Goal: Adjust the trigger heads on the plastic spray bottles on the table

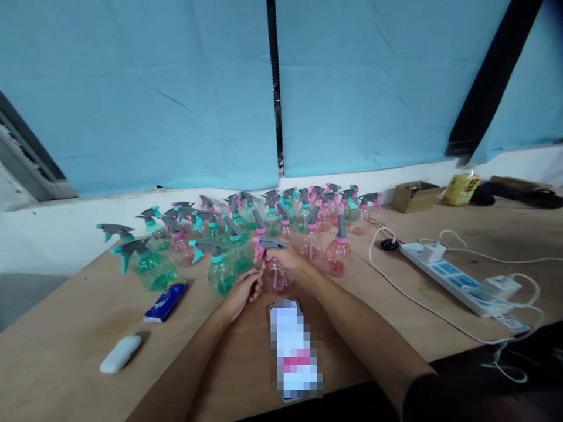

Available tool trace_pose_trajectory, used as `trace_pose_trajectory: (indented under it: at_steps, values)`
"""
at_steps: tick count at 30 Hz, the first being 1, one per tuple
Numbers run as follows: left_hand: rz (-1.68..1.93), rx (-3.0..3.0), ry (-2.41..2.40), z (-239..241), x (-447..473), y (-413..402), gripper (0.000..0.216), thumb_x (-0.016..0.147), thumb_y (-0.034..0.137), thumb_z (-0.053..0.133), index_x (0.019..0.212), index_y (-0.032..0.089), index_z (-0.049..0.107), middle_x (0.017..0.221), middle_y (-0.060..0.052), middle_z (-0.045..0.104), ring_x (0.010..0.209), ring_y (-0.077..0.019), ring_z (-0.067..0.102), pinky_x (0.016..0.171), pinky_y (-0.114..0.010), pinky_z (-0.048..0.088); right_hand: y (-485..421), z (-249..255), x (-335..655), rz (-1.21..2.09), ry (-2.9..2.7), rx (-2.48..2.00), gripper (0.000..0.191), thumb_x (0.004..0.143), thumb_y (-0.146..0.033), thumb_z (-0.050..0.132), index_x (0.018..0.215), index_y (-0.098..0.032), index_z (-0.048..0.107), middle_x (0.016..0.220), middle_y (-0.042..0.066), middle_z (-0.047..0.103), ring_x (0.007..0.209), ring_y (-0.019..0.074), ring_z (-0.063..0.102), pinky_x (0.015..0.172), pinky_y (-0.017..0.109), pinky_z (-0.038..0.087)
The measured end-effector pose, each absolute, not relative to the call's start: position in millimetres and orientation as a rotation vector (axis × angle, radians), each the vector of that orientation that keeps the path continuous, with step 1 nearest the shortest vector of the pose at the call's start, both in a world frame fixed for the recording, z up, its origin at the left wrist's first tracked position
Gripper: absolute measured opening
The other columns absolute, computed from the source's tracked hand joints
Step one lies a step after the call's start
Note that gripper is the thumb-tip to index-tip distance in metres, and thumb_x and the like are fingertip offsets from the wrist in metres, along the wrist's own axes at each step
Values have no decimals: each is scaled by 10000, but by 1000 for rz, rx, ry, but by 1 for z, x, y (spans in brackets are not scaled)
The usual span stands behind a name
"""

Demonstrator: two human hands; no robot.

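A small pink spray bottle (275,280) with a grey trigger head stands on the wooden table (417,316) in front of me. My right hand (288,258) is wrapped round its neck and cap, just under the trigger. My left hand (243,291) rests against the bottle's lower left side, fingers curled toward it. Behind it stand several more spray bottles (264,225), green ones mostly at the left and pink ones at the right.
A phone (294,349) lies flat near me. A blue packet (166,301) and a white oblong case (120,353) lie at the left. A power strip (457,281) with chargers and cables lies at the right. A cardboard box (416,196) and a yellow bottle (461,186) stand by the wall.
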State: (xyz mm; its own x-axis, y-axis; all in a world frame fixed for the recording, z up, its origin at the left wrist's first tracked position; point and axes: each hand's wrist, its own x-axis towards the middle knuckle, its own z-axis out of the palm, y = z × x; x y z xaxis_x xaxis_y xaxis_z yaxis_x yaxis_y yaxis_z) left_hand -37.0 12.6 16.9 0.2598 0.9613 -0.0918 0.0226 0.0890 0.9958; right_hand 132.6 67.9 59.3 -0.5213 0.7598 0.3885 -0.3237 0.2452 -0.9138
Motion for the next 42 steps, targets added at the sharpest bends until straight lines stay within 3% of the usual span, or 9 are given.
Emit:
trace_pose_trajectory:
  at_steps: [6,16,23,30,37,42]
  values:
    - [953,1261,1031,15,-37,13,300,833,456,601,779,200,453,561,90,410,413,-54,360,394,-172,196,67,60,129,1479,-1547,-398,132,592,-162,514,663,-181,624,604,-28,601,553,121,555,579,238,453]
    - [965,1249,1048,14,-38,13,340,821,474,605,730,202,422,565,87,416,409,-48,363,402,-175,194,60,66,132,1471,-1608,-438,269,590,-213,503,796,-193,675,749,1,681,611,142,587,628,272,494]
    - [957,1248,1059,16,-37,12,339,806,480,617,730,199,442,555,82,428,408,-54,365,399,-179,189,65,63,130,1414,-1621,-507,113,571,-218,499,598,-194,606,559,-16,584,571,142,546,599,255,437]
    - [969,1267,1063,16,-36,11,326,809,463,605,725,196,439,563,83,434,405,-47,366,398,-174,199,63,65,133,1448,-1649,-461,201,588,-220,513,724,-188,657,646,-13,639,585,143,590,605,251,453]
    - [970,1259,1062,15,-36,12,341,812,483,607,717,198,445,548,79,435,410,-59,375,402,-180,217,60,66,131,1369,-1641,-427,166,593,-176,492,644,-183,650,558,-13,595,541,133,537,557,245,399]
    - [977,1252,1076,17,-35,11,340,798,481,617,713,198,449,549,77,444,411,-57,382,402,-180,212,59,67,132,1405,-1640,-487,239,595,-196,497,742,-189,687,631,-12,641,586,146,581,583,249,443]
